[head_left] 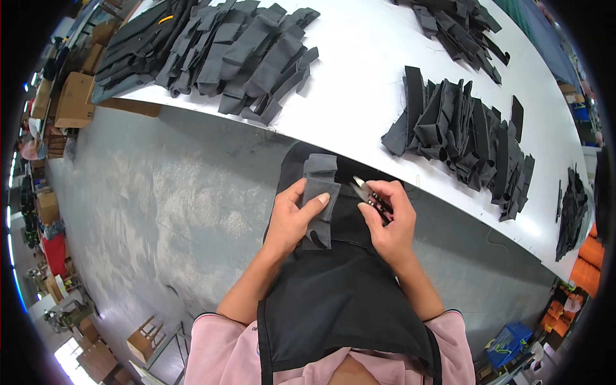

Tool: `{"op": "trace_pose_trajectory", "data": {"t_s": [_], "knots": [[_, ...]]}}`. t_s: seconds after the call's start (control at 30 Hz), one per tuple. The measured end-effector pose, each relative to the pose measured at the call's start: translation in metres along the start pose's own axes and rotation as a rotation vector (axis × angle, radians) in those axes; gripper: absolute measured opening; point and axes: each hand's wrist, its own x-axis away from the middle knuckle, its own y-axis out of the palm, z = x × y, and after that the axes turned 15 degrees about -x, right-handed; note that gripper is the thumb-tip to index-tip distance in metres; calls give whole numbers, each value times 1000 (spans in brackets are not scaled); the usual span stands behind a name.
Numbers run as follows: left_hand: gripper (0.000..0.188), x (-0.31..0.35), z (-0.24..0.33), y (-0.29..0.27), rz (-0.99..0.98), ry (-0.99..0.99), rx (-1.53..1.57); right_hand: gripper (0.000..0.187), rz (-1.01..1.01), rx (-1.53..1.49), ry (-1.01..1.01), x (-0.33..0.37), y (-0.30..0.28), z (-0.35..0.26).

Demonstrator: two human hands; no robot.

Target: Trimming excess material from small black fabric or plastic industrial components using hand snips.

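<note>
My left hand [292, 215] grips a dark grey sewn fabric piece [319, 186], thumb pressed on its front. The piece hangs upright over my lap, with a folded flap near its top and a small black curved patch near its lower end. In my right hand [393, 221] is a pair of small black-handled thread snips [371, 194]. Their metal tips point up and left toward the fabric, a short gap away from it. A black apron [340, 295] covers my front behind both hands.
Ahead stands a white table [359, 83], its edge slanting down to the right. Grey fabric pieces [250, 51] are heaped at its left, dark strips [465, 135] at its right, more strips [459, 29] farther back. Cardboard boxes [76, 99] stand far left, a blue crate [509, 343] lower right.
</note>
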Motion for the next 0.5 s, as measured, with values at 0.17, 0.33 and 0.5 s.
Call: {"op": "trace_pose_trajectory", "data": {"t_s": [0.17, 0.33, 0.5], "knots": [[19, 3, 8, 3, -33, -39, 7, 29, -94, 207, -194, -4, -1, 3], [20, 3, 7, 4, -40, -60, 34, 27, -141, 326, -286, -7, 3, 5], [18, 2, 5, 4, -34, -59, 24, 27, -21, 183, -332, -4, 4, 13]]}}
